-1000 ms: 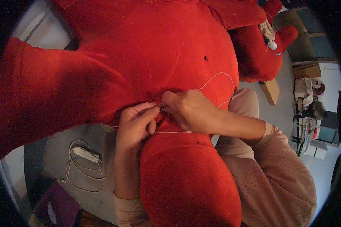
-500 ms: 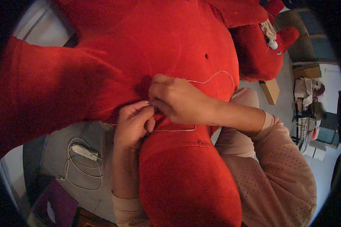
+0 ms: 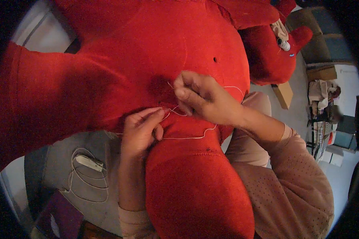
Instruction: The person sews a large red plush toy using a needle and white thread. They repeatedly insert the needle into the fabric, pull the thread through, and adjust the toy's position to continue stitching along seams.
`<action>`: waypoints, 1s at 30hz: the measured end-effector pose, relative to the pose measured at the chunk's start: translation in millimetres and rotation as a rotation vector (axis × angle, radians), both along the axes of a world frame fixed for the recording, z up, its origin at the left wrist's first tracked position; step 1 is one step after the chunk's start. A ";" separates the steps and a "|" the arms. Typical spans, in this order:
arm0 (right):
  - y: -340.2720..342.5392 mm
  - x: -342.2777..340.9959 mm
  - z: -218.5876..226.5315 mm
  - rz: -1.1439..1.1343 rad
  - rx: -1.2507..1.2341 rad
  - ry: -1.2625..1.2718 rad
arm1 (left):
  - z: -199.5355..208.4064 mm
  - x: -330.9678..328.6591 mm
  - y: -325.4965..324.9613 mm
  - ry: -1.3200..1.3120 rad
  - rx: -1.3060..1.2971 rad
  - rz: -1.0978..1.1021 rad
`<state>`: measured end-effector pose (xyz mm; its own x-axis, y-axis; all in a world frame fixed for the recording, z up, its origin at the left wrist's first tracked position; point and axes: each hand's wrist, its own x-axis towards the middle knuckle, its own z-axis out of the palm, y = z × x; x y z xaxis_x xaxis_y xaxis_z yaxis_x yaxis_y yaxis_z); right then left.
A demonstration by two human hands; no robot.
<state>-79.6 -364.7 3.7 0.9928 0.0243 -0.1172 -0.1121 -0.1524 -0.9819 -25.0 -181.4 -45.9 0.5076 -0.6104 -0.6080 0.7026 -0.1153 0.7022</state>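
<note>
A large red plush figure (image 3: 143,40) fills the middle, with a stuffed limb (image 3: 199,187) stretching toward me. Off-white thread (image 3: 183,138) runs across the fold where limb and body meet, making a small loop between my hands. My left hand (image 3: 139,131) lies at this fold, thumb and forefinger pinched on the thread close to the fabric. Just right of it and raised over the cloth, my right hand (image 3: 203,95) has its fingers curled round the thread. A short pale end sticks out past its fingertips; whether that is thread or a needle I cannot tell.
A white power strip (image 3: 89,162) with a looped cord lies on the floor at left, above a purple flat item (image 3: 60,215). The red plush head (image 3: 271,55) is at upper right. A cardboard piece (image 3: 283,95) and cluttered shelving (image 3: 323,99) stand beyond.
My right hand has moved right, away from my left, opening a gap where looped thread now shows. My left hand stays almost in place.
</note>
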 end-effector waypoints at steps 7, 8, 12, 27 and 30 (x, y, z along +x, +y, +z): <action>-29.1 -28.7 39.0 0.069 0.157 0.551 | 11.7 2.7 -5.0 -0.069 0.082 -0.063; -32.7 -27.7 40.9 0.082 0.092 0.577 | 9.5 1.2 -5.9 -0.071 0.093 -0.043; -19.6 -18.3 25.1 0.151 0.047 0.520 | 15.5 1.7 -9.4 -0.068 0.150 0.041; -3.6 -11.0 12.4 0.235 -0.009 0.556 | 9.5 -3.0 -9.5 -0.015 0.093 0.151; -1.4 -11.5 13.0 0.218 -0.017 0.564 | 11.2 -3.9 -7.3 -0.034 0.069 0.152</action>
<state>-91.1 -366.1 16.7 0.7499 0.2139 -0.6260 -0.5791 -0.2452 -0.7775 -28.9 -188.7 -34.8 0.6116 -0.4826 -0.6269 0.6917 -0.0584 0.7198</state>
